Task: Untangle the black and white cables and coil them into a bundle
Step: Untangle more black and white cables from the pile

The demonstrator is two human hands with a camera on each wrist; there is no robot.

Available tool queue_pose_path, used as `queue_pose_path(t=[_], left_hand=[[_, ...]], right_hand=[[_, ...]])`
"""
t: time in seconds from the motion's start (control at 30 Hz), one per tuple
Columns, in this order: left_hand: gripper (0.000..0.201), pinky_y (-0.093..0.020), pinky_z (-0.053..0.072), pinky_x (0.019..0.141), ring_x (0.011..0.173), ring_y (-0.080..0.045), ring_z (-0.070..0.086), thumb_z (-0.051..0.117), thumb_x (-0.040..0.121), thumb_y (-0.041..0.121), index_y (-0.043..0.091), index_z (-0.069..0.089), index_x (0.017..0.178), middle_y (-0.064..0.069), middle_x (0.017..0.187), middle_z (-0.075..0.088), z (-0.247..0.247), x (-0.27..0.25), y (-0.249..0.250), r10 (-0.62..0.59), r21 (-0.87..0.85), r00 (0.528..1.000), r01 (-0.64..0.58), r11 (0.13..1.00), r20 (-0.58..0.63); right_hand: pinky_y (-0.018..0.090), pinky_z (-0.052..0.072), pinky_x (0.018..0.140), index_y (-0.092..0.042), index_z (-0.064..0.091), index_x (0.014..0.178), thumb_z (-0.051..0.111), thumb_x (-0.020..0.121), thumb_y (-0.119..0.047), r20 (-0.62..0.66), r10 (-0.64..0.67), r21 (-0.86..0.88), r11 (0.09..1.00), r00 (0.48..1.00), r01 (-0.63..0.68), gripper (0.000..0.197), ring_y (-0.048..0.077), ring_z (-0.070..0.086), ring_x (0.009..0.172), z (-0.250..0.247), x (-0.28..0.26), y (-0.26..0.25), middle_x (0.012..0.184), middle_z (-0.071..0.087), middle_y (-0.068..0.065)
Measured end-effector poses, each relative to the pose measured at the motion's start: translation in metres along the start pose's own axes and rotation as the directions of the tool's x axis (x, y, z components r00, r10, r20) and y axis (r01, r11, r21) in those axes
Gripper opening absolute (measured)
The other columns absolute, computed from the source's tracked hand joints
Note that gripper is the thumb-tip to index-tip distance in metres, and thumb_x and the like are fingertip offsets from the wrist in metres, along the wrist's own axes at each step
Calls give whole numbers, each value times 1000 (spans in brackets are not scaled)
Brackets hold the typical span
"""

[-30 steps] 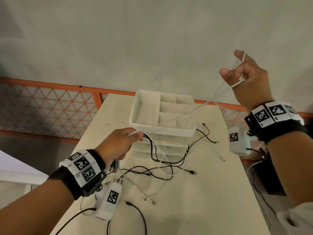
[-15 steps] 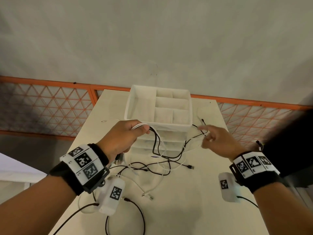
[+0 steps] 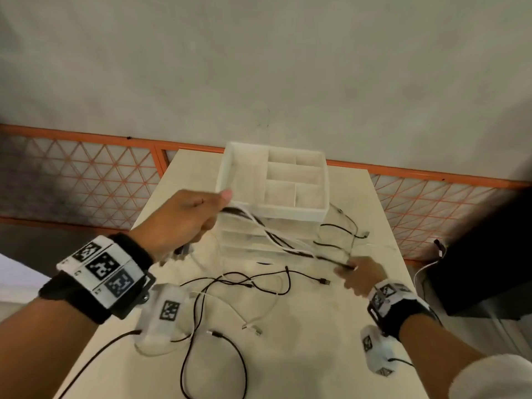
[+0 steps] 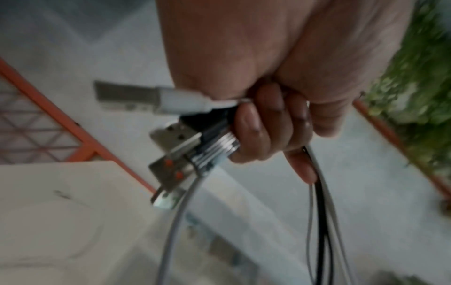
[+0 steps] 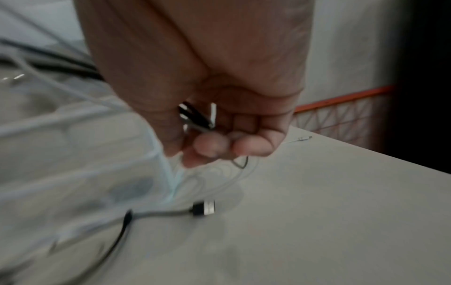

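Note:
Black and white cables (image 3: pixel 276 237) stretch taut between my two hands in front of the drawer unit. My left hand (image 3: pixel 184 223) is raised at the left and grips several of them; in the left wrist view its fingers (image 4: pixel 256 125) curl round a bunch of USB plugs (image 4: pixel 175 150) and hanging strands. My right hand (image 3: pixel 357 272) sits low at the right near the table and grips the strands' other part; the right wrist view shows black and white cable (image 5: pixel 195 117) inside its curled fingers (image 5: pixel 212 144). More loose black cable (image 3: pixel 241 280) and white cable (image 3: pixel 230 309) lie tangled on the table.
A white stack of drawers with a divided top tray (image 3: pixel 325 208) stands mid-table behind the cables. The cream table (image 3: pixel 302 355) has free surface at the front right. An orange lattice railing (image 3: pixel 86 174) runs behind, and a dark object (image 3: pixel 489 254) stands beyond the right edge.
My right hand came down from high at the right, reached into the cables by the drawers, then pulled back right and low, gripping strands. My left hand lifted slightly, and the strands drew taut.

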State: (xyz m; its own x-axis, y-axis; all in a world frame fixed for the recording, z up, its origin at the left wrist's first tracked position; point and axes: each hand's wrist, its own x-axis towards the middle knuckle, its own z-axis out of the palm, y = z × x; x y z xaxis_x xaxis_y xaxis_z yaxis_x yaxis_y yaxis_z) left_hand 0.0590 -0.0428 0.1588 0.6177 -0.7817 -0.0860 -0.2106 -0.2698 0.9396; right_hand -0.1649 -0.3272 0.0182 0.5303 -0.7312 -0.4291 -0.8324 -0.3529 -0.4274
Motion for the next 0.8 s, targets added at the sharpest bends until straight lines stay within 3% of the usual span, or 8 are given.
queue_pose_path(t=[0.1, 0.23, 0.33, 0.47, 0.57, 0.63, 0.7, 0.8], left_hand=[[59, -26, 26, 51, 56, -22, 31, 49, 86, 69, 16, 75, 92, 1, 63, 42, -9, -1, -37, -252, 263, 960, 214, 941, 119], [37, -14, 34, 54, 62, -6, 48, 40, 103, 34, 26, 76, 97, 9, 71, 56, 9, -7, -67, -355, 639, 912, 151, 754, 204], [31, -11, 33, 55, 67, -6, 52, 45, 101, 24, 22, 76, 97, 16, 71, 57, 28, -7, -85, -359, 625, 925, 205, 753, 128], [26, -8, 35, 50, 61, -1, 54, 52, 98, 22, 23, 76, 89, 11, 68, 63, 37, -4, -92, -267, 436, 963, 258, 862, -42], [23, -6, 35, 50, 52, 3, 55, 58, 96, 25, 24, 76, 83, 8, 67, 69, 38, 1, -88, -205, 369, 977, 214, 905, -63], [23, -10, 42, 55, 51, 3, 55, 61, 95, 28, 20, 79, 83, 2, 70, 72, 42, 2, -77, -140, 335, 990, 134, 932, -7], [25, -27, 51, 63, 55, -6, 57, 63, 93, 34, 21, 78, 78, -5, 74, 74, 48, 3, -63, -60, 309, 994, 28, 951, 92], [32, -29, 51, 66, 62, -12, 62, 64, 93, 36, 17, 74, 69, -1, 71, 72, 50, 2, -49, 31, 261, 986, -74, 962, 162]], right_hand=[[29, 50, 69, -22, 71, 95, 63, 96, -21, -364, -52, 116, 988, 930, 101, 9, 24, 65, 80, -41, 12, -10, 91, 70, -1], [25, 48, 70, -23, 67, 92, 64, 91, -7, -547, -161, 273, 893, 821, 357, 17, 7, 64, 75, -74, 6, -42, 115, 65, -15], [27, 50, 74, -30, 63, 111, 61, 89, 0, -392, -246, 213, 913, 886, 348, 37, 14, 68, 85, -65, 8, -45, 146, 52, -9], [34, 54, 83, -36, 49, 141, 62, 89, -9, -149, -205, 36, 977, 967, 212, 60, 28, 65, 107, -40, 0, -37, 138, 62, 6], [31, 54, 86, -32, 65, 119, 64, 89, -18, -122, -250, 29, 966, 961, 255, 34, 16, 68, 93, -25, -25, -53, 109, 76, 4], [23, 54, 69, -44, 58, 122, 69, 88, -26, -4, -421, 136, 898, 907, 417, 40, 4, 66, 64, -10, -52, -74, 82, 78, 1], [21, 54, 59, -55, 45, 129, 72, 88, -36, 151, -516, 224, 849, 843, 479, 53, 4, 63, 51, 14, -75, -94, 73, 77, 0], [22, 49, 49, -31, 58, 101, 70, 90, -37, 303, -421, 230, 903, 855, 363, 17, 15, 64, 50, 38, -71, -102, 72, 74, 3]])
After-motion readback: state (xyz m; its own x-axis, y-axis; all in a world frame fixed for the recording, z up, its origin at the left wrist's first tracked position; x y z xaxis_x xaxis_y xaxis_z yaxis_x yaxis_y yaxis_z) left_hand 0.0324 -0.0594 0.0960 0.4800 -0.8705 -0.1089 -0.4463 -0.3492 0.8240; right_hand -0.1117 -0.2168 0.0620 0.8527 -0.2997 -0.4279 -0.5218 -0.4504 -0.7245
